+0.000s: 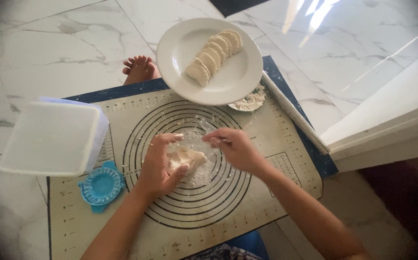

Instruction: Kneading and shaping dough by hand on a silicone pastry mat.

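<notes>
Your arms are bare from the elbows down: no sleeves, watch, bracelet or rings show. Your left hand (158, 166) and right hand (235, 149) are ungloved, with flour dusting the fingers. Your foot (139, 69) is bare too. At the bottom edge a strip of blue, patterned cloth (233, 249) covers your lap.

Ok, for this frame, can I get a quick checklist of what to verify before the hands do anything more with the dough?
1. Left hand cupping the pale lump of dough: ok.
2. Right hand off the dough, fingertips pinched above it: ok; what they pinch, cannot tell.
3. Dough over the floured centre of the beige ringed pastry mat: ok.
4. White round plate with room beside the row of folded dumplings: ok.
5. Blue round dumpling press open on the mat by the left wrist: ok.
</notes>
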